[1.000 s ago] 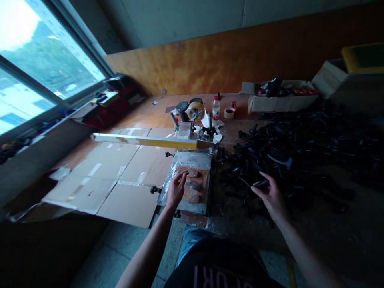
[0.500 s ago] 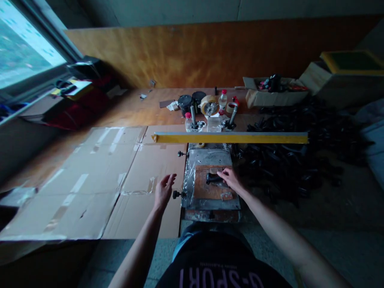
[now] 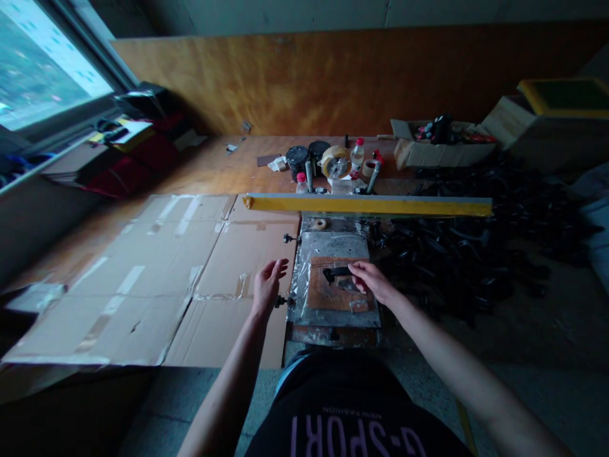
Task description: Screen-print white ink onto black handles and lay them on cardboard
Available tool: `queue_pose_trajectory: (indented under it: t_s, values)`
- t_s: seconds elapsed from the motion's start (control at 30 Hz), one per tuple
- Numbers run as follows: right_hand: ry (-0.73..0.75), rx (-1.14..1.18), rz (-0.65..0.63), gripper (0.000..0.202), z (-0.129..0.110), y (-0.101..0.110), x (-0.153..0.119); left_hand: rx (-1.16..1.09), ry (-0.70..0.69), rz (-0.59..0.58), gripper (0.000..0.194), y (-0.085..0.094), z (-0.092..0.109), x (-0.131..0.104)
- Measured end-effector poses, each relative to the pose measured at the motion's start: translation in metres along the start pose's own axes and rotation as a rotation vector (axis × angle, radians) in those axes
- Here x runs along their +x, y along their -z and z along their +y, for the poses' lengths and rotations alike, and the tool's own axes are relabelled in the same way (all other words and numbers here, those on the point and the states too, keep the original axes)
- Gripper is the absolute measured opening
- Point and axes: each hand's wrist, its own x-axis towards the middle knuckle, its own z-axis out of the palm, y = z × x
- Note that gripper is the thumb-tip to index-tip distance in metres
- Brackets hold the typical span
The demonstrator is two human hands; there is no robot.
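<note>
A black curved part (image 3: pixel 337 273) lies over the brown wooden board (image 3: pixel 318 295) on the metal plate (image 3: pixel 333 241). My right hand (image 3: pixel 368 279) pinches the right end of this part. Left of the plate, my left hand (image 3: pixel 270 282) hangs above the cardboard (image 3: pixel 223 324), fingers apart and holding nothing. Above the far part of the plate runs a long yellow and grey bar (image 3: pixel 368 204).
Many black parts (image 3: pixel 457 254) are heaped on the right. Black knobs (image 3: pixel 288 238) stick out at the plate's left side. Behind the bar stand tubs (image 3: pixel 297 158), bottles (image 3: pixel 356 155) and a tape roll (image 3: pixel 335 163). An open box (image 3: pixel 438 152) sits at the back right.
The black part has shifted and turned slightly in my right hand, its right end now in my fingers. My left hand has moved a little right and forward. The bar appears higher in view.
</note>
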Motion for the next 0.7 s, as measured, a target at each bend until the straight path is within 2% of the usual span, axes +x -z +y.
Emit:
queue_pose_trajectory:
  t_s: [0.1,0.2,0.3,0.37,0.43,0.5,0.6,0.67,0.7]
  values:
    - [-0.203,-0.101,0.010,0.046,0.004,0.003,0.001,-0.008,-0.016,-0.007,0.052,-0.005,0.002,0.000]
    - [-0.245,-0.510,0.083,0.045,0.006,0.010,0.001,-0.009,-0.017,-0.015,0.051,-0.005,0.004,-0.001]
    - [-0.055,-0.972,0.223,0.044,0.002,0.015,-0.001,-0.031,-0.060,-0.003,0.048,-0.005,0.020,0.004]
    - [0.220,-1.115,0.246,0.040,-0.001,0.011,-0.001,-0.089,-0.144,0.055,0.047,-0.009,0.044,0.012]
    - [0.527,-1.157,0.135,0.044,0.000,0.002,0.003,-0.172,-0.257,0.121,0.044,-0.018,0.077,0.022]
    - [0.731,-1.188,-0.034,0.056,0.006,-0.011,0.010,-0.235,-0.358,0.126,0.040,-0.030,0.109,0.031]
    - [0.780,-1.193,-0.224,0.061,0.019,-0.024,0.015,-0.217,-0.413,0.085,0.039,-0.046,0.137,0.033]
    - [0.777,-1.101,-0.312,0.047,0.024,-0.018,0.010,-0.172,-0.390,0.081,0.040,-0.048,0.138,0.024]
    - [0.749,-1.019,-0.298,0.037,0.024,-0.009,0.006,-0.158,-0.367,0.079,0.042,-0.046,0.133,0.018]
